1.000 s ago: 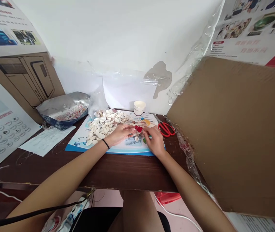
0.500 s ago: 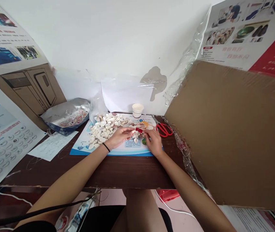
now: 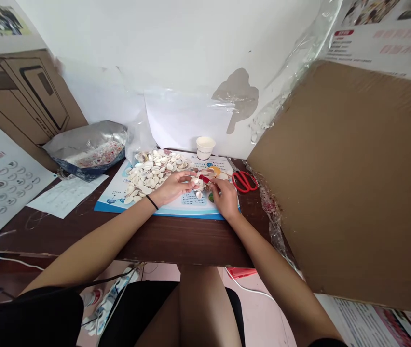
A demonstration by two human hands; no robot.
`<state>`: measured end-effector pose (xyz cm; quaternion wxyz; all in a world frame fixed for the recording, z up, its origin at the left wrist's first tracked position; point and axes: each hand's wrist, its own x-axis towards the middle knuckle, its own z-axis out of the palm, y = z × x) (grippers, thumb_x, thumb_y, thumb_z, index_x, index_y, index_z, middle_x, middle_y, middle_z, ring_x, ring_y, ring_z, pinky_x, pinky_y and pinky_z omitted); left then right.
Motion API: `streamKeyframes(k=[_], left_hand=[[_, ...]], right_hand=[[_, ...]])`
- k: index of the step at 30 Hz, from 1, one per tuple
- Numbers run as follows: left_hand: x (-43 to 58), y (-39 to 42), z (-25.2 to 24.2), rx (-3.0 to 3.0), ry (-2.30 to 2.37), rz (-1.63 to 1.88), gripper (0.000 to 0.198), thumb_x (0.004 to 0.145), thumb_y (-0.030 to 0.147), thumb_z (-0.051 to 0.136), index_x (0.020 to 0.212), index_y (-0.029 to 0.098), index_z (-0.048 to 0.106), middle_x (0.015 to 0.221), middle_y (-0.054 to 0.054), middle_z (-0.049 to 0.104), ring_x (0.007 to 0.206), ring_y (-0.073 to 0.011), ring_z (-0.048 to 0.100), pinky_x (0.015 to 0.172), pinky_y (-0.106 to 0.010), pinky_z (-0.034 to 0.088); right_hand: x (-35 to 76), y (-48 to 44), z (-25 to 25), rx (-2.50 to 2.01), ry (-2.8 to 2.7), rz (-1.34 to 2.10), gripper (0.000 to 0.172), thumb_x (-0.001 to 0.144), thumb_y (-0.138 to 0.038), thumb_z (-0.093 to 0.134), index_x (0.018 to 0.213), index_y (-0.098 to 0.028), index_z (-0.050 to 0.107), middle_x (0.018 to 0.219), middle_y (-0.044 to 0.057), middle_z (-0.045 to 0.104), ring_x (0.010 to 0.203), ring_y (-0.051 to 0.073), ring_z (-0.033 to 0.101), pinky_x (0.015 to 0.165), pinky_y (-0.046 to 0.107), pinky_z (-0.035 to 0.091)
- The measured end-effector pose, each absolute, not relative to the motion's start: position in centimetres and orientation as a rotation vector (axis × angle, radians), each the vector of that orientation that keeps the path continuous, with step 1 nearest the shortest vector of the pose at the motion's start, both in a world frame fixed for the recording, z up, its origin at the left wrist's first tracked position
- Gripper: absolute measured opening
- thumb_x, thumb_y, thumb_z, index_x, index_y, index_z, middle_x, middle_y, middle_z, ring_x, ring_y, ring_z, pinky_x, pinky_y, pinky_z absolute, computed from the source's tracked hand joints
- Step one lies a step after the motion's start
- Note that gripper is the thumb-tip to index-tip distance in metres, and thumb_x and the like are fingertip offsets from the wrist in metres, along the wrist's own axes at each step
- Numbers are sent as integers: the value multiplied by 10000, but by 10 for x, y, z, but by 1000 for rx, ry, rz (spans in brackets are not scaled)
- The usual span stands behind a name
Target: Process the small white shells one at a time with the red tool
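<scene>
My left hand (image 3: 173, 188), with a black band at the wrist, is closed in a pinch on a whitish shell (image 3: 195, 181) at its fingertips. My right hand (image 3: 226, 196) is also pinched, its fingertips at a small red piece (image 3: 204, 179) that looks like ribbon. The red piece sits between the two hands and touches or nearly touches the shell. Left of them spreads a heap of white seashells (image 3: 147, 176) on a blue-and-white printed sheet (image 3: 143, 210). Several more shells lie under and behind my fingers, partly hidden.
A paper cup (image 3: 205, 147) stands behind the hands. Red-handled scissors (image 3: 244, 181) lie to the right, near a cardboard panel (image 3: 353, 183). On the left are an open bag of small colourful bits (image 3: 95, 152) and a white paper slip (image 3: 67, 196). Cables hang below the table (image 3: 187, 241).
The camera has tilted down, so the table sits higher in view. Both hands stay together around the shell and red piece, with the right fingers slightly shifted on it.
</scene>
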<state>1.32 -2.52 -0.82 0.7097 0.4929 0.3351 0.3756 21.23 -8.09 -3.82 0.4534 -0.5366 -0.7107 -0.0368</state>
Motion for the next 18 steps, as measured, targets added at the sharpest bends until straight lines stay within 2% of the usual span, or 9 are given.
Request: streamKeyframes(k=[5,12,18], left_hand=[[14,-23,-13,1020,737,853,438,629,217,862,1005,158,647,813,-23,681,789,-146,661,765,-292,469],[14,-26,-6,1003,722,855,452,635,247,859,1020,166,637,739,13,644,729,-122,627,748,-290,470],[15,-31,-5,1055,786,872,466,648,285,853,1047,171,640,749,11,629,720,-118,595,699,-275,446]], right_hand=[[209,-85,-34,-1216,-1758,-50,250,976,-310,459,1027,-204,679,943,96,729,860,227,642,813,369,513],[207,-82,-35,-1354,-1715,-89,225,959,-254,469,965,-209,690,919,87,731,827,225,642,783,357,511],[206,-85,-35,-1304,-1637,-140,227,961,-286,486,971,-198,696,927,97,741,830,232,652,825,393,490]])
